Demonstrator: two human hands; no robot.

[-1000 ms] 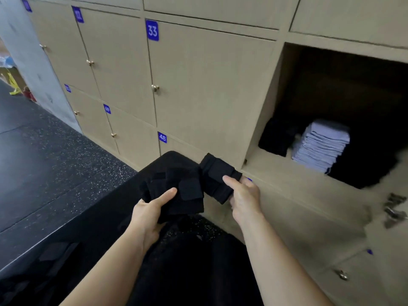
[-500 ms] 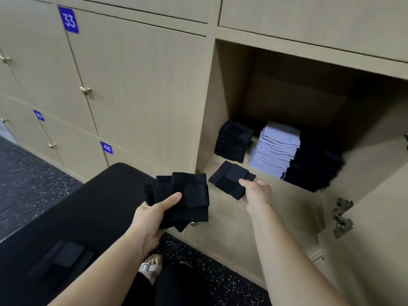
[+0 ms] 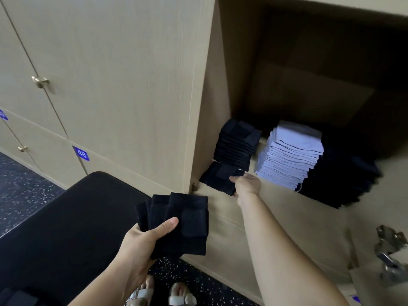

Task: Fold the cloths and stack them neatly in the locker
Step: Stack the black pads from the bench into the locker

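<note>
My right hand (image 3: pixel 246 184) holds one folded black cloth (image 3: pixel 218 176) at the front left of the open locker (image 3: pixel 220 89), just in front of a stack of folded black cloths (image 3: pixel 237 141). My left hand (image 3: pixel 141 241) grips a fanned bundle of several folded black cloths (image 3: pixel 181 221) below the locker's front edge, thumb on top. To the right in the locker stands a taller stack of folded light-blue cloths (image 3: pixel 291 155), and beside it a dark stack (image 3: pixel 340 182).
A black padded bench (image 3: pixel 66 217) lies at lower left. Closed locker doors with brass knobs (image 3: pixel 40 81) and a blue tag marked 48 (image 3: pixel 81 153) fill the left. The open door's metal hinge (image 3: pixel 390 255) sticks out at lower right. Sandalled feet (image 3: pixel 161 294) stand on speckled floor.
The view has closed in on the open locker. My right hand has carried its black cloth forward into the locker, up to the black stack. My left hand keeps its bundle.
</note>
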